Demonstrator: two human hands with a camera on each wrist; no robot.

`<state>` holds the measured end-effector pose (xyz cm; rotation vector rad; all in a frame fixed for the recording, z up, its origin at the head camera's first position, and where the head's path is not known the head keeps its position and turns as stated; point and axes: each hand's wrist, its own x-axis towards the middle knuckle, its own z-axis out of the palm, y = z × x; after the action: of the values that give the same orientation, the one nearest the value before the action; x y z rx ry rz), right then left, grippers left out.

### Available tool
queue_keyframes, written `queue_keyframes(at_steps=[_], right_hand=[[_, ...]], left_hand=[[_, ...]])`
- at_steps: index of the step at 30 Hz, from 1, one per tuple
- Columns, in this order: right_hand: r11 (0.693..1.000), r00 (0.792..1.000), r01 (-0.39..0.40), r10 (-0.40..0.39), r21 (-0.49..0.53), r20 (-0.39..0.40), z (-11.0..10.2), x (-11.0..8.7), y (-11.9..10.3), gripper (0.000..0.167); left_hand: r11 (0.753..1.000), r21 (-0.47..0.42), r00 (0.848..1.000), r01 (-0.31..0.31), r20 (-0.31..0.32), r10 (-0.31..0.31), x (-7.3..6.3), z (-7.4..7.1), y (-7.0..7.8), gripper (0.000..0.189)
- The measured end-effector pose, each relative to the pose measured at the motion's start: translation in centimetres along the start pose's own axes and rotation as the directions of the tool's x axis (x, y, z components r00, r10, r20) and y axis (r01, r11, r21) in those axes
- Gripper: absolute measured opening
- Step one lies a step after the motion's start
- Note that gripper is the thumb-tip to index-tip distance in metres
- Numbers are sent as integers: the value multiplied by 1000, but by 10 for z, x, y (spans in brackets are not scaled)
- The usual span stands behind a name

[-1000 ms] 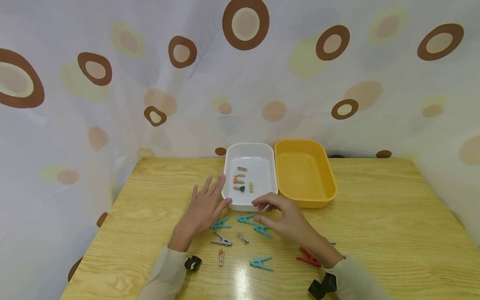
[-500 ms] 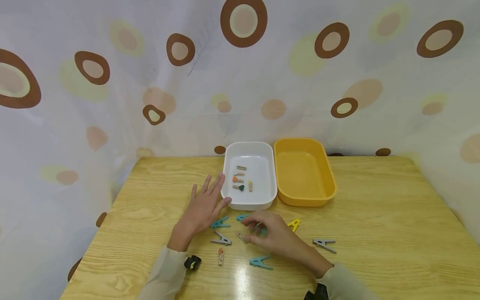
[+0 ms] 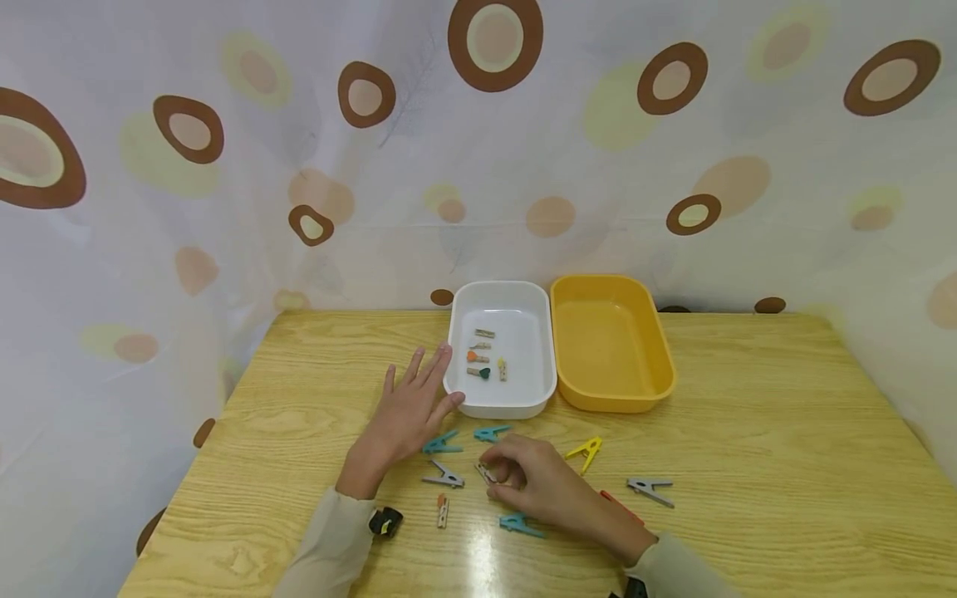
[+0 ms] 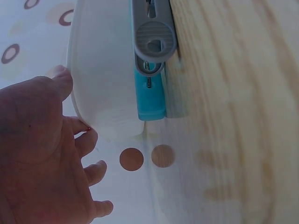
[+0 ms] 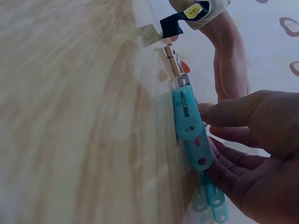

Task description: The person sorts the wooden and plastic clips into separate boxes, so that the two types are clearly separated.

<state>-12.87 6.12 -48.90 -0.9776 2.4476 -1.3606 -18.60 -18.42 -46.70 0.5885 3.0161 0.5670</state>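
My left hand (image 3: pixel 404 415) lies with fingers spread, its fingertips at the left rim of the white tray (image 3: pixel 534 403); the left wrist view shows that hand (image 4: pixel 42 154) beside the tray's wall (image 4: pixel 103 70). My right hand (image 3: pixel 534 477) reaches low over the table. Its bent thumb and index finger stand apart on either side of a small wooden clothespin (image 3: pixel 484 473) lying there. In the right wrist view, teal clips (image 5: pixel 189 112) stand in front of the right hand (image 5: pixel 271 154) and partly hide its fingertips. Several decorated wooden clothespins (image 3: pixel 478 373) lie in the tray.
A yellow tray (image 3: pixel 665 365) adjoins the white one. Around my right hand lie teal clips (image 3: pixel 443 443), grey clips (image 3: pixel 650 490), a yellow clip (image 3: pixel 586 451), a partly covered red clip (image 3: pixel 620 505) and an orange-topped wooden clothespin (image 3: pixel 443 511). A patterned cloth (image 3: pixel 374 166) hangs behind the table.
My right hand has come down and left from near the white tray's front edge to the small wooden clothespin. This uncovered the yellow clip. My left hand stays at the tray.
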Motion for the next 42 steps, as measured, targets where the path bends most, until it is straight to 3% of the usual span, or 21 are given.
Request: queue_keyframes(at_steps=[19, 42], right_hand=[[997, 999, -37, 37, -62, 2, 4, 3, -1, 14], [997, 1000, -24, 25, -74, 13, 3, 2, -8, 15]], left_hand=[[1000, 19, 1000, -7, 1, 7, 0, 0, 0, 72], [1000, 11, 1000, -11, -8, 11, 1, 1, -1, 73]])
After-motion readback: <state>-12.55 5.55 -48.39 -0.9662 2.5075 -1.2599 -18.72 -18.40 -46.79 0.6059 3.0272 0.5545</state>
